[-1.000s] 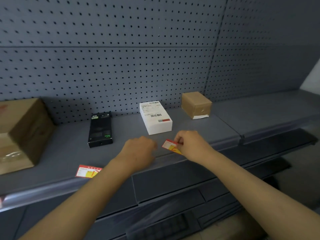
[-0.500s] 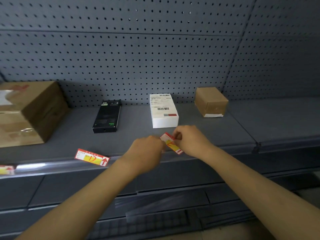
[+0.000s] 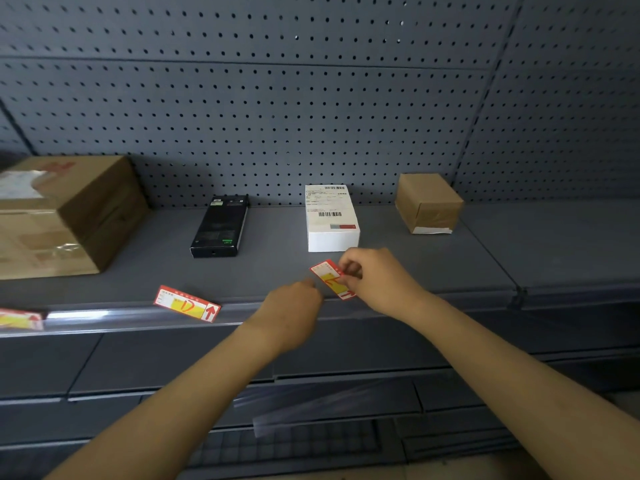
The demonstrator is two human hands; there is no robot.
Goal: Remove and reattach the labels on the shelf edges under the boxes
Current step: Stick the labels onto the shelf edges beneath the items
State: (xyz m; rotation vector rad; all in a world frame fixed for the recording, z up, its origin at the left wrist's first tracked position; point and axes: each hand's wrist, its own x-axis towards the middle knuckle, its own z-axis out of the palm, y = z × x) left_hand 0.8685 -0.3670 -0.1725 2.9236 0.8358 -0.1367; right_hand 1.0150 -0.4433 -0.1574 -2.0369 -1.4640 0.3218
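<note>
Mid-task, label work about half through on this stretch of shelf (image 3: 398, 271). Right hand (image 3: 379, 280) pinches a red-and-yellow label (image 3: 330, 279) between thumb and fingers, holding it tilted just above the shelf's front edge, directly in front of the white box (image 3: 330, 220). So this label is out of the clear edge strip (image 3: 138, 315) and free in the hand — not yet back in. Left hand (image 3: 294, 306) sits at the strip just left of the label, fingers curled down toward the edge; whether it grips the strip's lip or only rests there I cannot tell, the fingertips are hidden behind the knuckles.

A second label (image 3: 187, 303) lies loose and skewed on the shelf edge, in front of the black box (image 3: 220, 226) — it looks removed and not reseated, lying over the strip rather than inside it. A third label (image 3: 20, 319) at the far left, below the large cardboard box (image 3: 62, 213), appears to sit in the strip, though blur and the frame edge make that uncertain. The small cardboard box (image 3: 427, 202) on the right has no label visible at the edge below it.

Judgement: removal is done for at least two labels; reattaching is what remains — the pinched one under the white box first, likely, then the loose one under the black box. The edge under the small cardboard box remains an open question.
</note>
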